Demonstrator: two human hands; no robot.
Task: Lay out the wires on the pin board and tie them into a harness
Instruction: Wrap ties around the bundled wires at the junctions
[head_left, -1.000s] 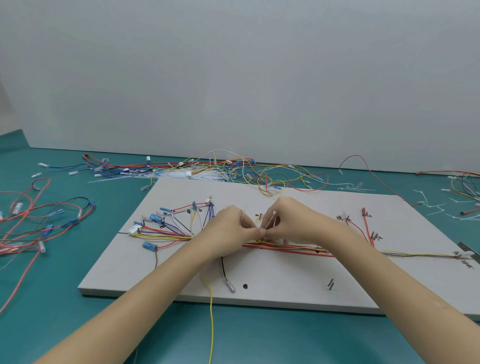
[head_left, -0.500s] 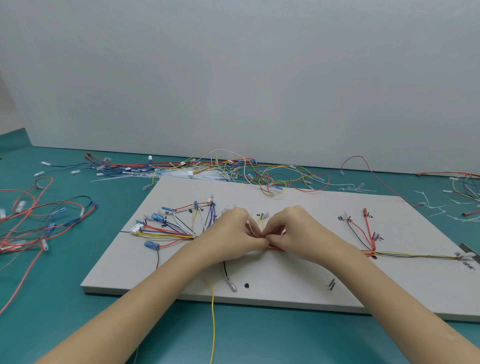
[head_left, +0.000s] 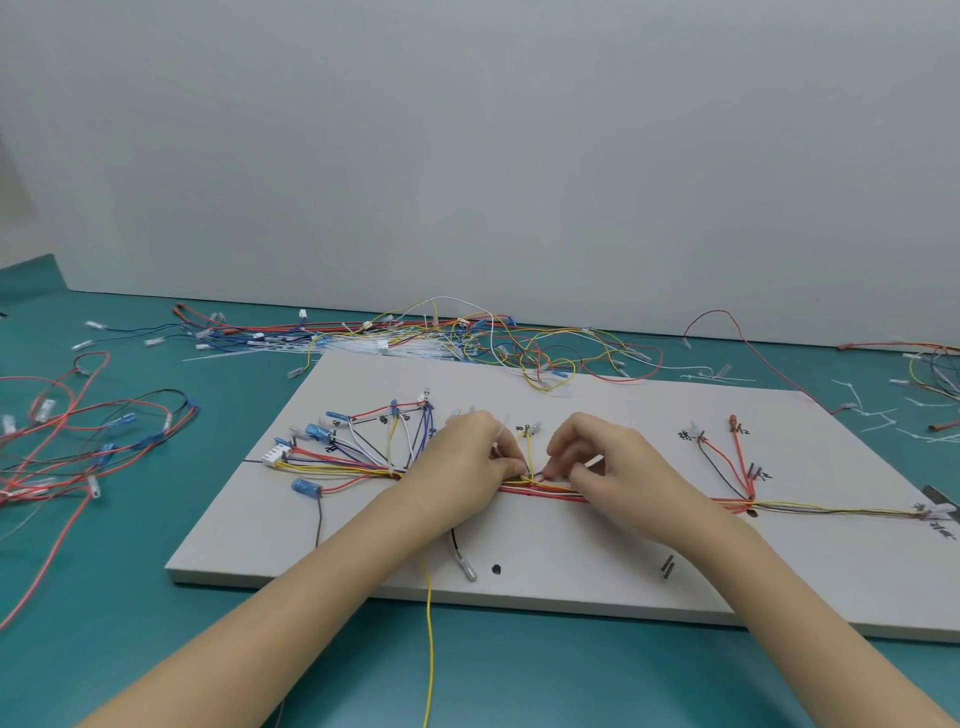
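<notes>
Wires (head_left: 545, 488) on pin board (head_left: 571, 545); left hand (head_left: 467, 457), right hand (head_left: 602, 462) pinching them.

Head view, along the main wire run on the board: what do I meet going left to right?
White connector → left hand → right hand → red branch wires → the run's right end.

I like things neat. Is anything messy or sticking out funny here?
Yes. One yellow wire hangs off the front edge of the board instead of lying in the bundle. Loose wires sit tangled on the table behind the board.
</notes>
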